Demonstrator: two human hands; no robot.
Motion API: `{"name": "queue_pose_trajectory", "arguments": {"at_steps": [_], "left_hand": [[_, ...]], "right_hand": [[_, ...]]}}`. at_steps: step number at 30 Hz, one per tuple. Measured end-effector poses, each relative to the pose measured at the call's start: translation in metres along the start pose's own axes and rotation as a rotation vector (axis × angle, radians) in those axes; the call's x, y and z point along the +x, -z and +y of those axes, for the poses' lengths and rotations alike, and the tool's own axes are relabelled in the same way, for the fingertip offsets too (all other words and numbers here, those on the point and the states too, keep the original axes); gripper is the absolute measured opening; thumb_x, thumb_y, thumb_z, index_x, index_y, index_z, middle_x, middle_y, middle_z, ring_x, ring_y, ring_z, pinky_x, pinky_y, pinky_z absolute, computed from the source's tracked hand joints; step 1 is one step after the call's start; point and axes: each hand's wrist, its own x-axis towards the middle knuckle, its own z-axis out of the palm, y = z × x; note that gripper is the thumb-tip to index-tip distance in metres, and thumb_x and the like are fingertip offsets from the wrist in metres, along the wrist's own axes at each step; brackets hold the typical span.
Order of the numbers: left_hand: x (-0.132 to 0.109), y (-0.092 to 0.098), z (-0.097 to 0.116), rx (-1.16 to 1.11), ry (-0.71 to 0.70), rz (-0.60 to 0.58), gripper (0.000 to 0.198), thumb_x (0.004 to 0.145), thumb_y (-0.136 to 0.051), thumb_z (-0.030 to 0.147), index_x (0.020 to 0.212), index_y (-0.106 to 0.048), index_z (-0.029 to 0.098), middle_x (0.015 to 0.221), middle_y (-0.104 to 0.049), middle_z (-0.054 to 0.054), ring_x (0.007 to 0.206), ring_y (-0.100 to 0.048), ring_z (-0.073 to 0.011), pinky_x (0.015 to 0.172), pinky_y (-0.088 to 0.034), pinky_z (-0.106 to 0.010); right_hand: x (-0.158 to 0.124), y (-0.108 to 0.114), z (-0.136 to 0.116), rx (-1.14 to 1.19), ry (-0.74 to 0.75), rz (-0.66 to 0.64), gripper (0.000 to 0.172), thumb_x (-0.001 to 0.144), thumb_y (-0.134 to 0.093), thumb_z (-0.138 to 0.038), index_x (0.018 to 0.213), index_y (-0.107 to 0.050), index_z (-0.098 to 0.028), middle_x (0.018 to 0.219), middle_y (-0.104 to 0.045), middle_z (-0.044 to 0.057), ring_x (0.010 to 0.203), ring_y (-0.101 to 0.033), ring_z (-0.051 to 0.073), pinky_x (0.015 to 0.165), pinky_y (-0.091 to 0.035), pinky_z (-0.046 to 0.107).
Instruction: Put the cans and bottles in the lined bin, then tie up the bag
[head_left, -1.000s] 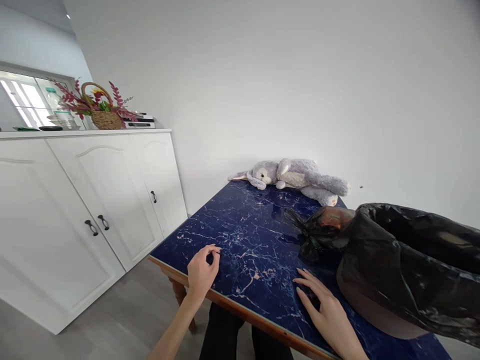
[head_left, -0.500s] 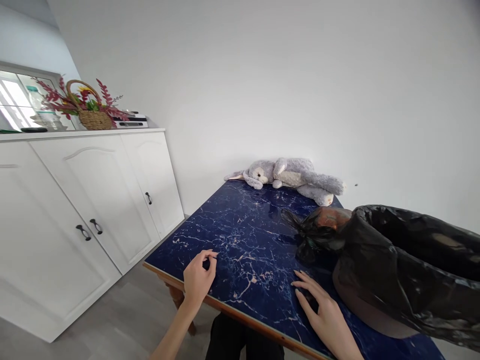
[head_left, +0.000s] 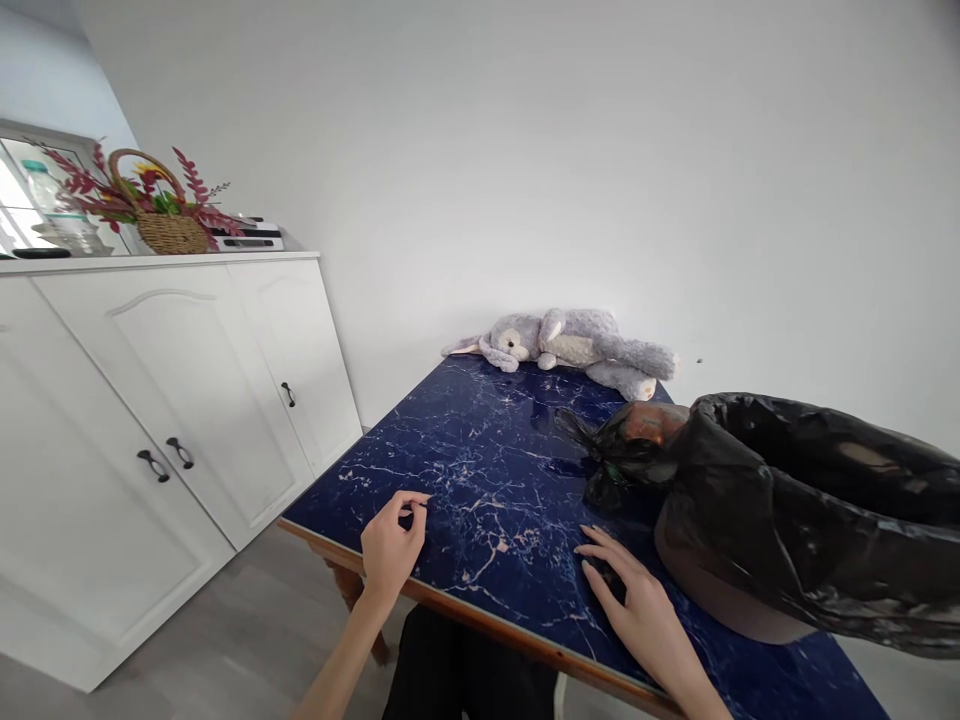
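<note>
My left hand (head_left: 394,545) rests on the blue marble-patterned tabletop (head_left: 472,440) near its front edge. Its fingers are curled, with thumb and forefinger tips together and nothing visible between them. Farther right, my right hand (head_left: 634,600) lies on the same surface, fingers stretched out and holding nothing. Nearest to it is a bin (head_left: 720,585) lined with a black plastic bag (head_left: 750,500), its rim folded outward. A knotted dark plastic bag (head_left: 634,440) sits against the bin's left side, something reddish-brown showing through it.
A grey plush rabbit (head_left: 577,345) lies on its side along the table's far edge, by the wall. On the left stands a white cabinet (head_left: 202,400), topped by a flower basket (head_left: 172,233) and a plastic bottle (head_left: 64,210). The table's wooden edge (head_left: 480,625) faces me.
The view has shifted slightly, so everything sits a little farther left and higher. Both hands keep nearly the same pose on the table.
</note>
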Motion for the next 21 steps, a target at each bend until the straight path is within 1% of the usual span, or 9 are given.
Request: {"name": "queue_pose_trajectory", "arguments": {"at_steps": [3,6,9,12,14,15,16,18,21], "left_hand": [[0.0,0.0,-0.001,0.001,-0.013,0.003,0.023,0.1,-0.052,0.036,0.098,-0.073,0.029,0.098,-0.084,0.002,0.084,-0.08,-0.021,0.067,-0.056,-0.028],[0.0,-0.001,-0.003,-0.006,-0.017,0.01,0.021,0.099,-0.052,0.035,0.096,-0.072,0.029,0.097,-0.083,0.002,0.084,-0.08,-0.0204,0.069,-0.057,-0.027],[0.001,-0.002,-0.004,-0.01,-0.014,0.015,0.021,0.1,-0.053,0.035,0.095,-0.072,0.029,0.096,-0.083,0.002,0.084,-0.079,-0.0203,0.071,-0.057,-0.028],[0.0,-0.002,-0.006,-0.023,-0.012,0.011,0.021,0.101,-0.053,0.036,0.096,-0.071,0.029,0.095,-0.083,0.002,0.083,-0.079,-0.0206,0.071,-0.057,-0.028],[0.0,-0.003,-0.007,-0.031,-0.013,0.012,0.02,0.101,-0.052,0.036,0.095,-0.071,0.029,0.094,-0.082,0.001,0.083,-0.079,-0.0208,0.072,-0.057,-0.028],[0.0,-0.003,-0.007,-0.034,-0.013,0.013,0.021,0.101,-0.052,0.036,0.095,-0.07,0.029,0.094,-0.082,0.001,0.083,-0.079,-0.0209,0.073,-0.057,-0.028],[-0.001,-0.003,-0.008,-0.035,-0.012,0.014,0.021,0.101,-0.052,0.036,0.094,-0.07,0.028,0.093,-0.082,0.001,0.083,-0.079,-0.0208,0.073,-0.057,-0.028],[-0.001,-0.003,-0.009,-0.032,-0.007,0.021,0.021,0.101,-0.051,0.036,0.093,-0.069,0.028,0.09,-0.081,0.001,0.081,-0.078,-0.0204,0.072,-0.056,-0.028],[-0.002,-0.003,-0.01,-0.032,-0.001,0.013,0.02,0.101,-0.051,0.035,0.092,-0.068,0.028,0.086,-0.08,0.002,0.08,-0.078,-0.02,0.069,-0.055,-0.027]], "right_hand": [[-0.002,-0.002,0.002,-0.009,0.035,0.026,0.043,0.105,-0.047,-0.055,0.129,-0.073,-0.031,0.158,-0.058,0.004,0.151,-0.049,0.035,0.114,-0.054,0.055],[-0.004,-0.004,0.002,-0.021,0.073,0.048,0.039,0.105,-0.048,-0.052,0.128,-0.072,-0.032,0.156,-0.06,0.006,0.15,-0.05,0.035,0.115,-0.053,0.055],[0.006,-0.005,0.001,-0.015,0.097,0.123,0.04,0.106,-0.046,-0.049,0.134,-0.066,-0.03,0.162,-0.051,0.01,0.143,-0.058,0.034,0.108,-0.057,0.051],[0.036,-0.002,-0.001,-0.03,0.091,0.247,0.046,0.105,-0.042,-0.042,0.147,-0.051,-0.024,0.17,-0.033,0.016,0.115,-0.075,0.027,0.093,-0.062,0.042],[0.064,0.0,-0.002,-0.146,0.02,0.302,0.053,0.103,-0.043,-0.039,0.154,-0.043,-0.023,0.173,-0.025,0.019,0.092,-0.078,0.023,0.079,-0.063,0.04],[0.078,0.0,-0.002,-0.227,-0.024,0.318,0.056,0.102,-0.044,-0.038,0.156,-0.042,-0.022,0.173,-0.025,0.02,0.087,-0.078,0.024,0.073,-0.061,0.04],[0.09,0.0,-0.001,-0.287,-0.056,0.333,0.057,0.101,-0.045,-0.037,0.156,-0.042,-0.021,0.172,-0.027,0.022,0.086,-0.078,0.026,0.071,-0.06,0.041],[0.107,-0.002,0.002,-0.336,-0.072,0.35,0.054,0.101,-0.044,-0.032,0.152,-0.048,-0.016,0.165,-0.038,0.024,0.093,-0.077,0.031,0.076,-0.058,0.044],[0.113,-0.01,0.007,-0.305,-0.037,0.364,0.047,0.099,-0.044,-0.028,0.14,-0.057,-0.011,0.146,-0.056,0.026,0.105,-0.073,0.037,0.088,-0.056,0.048]]}}
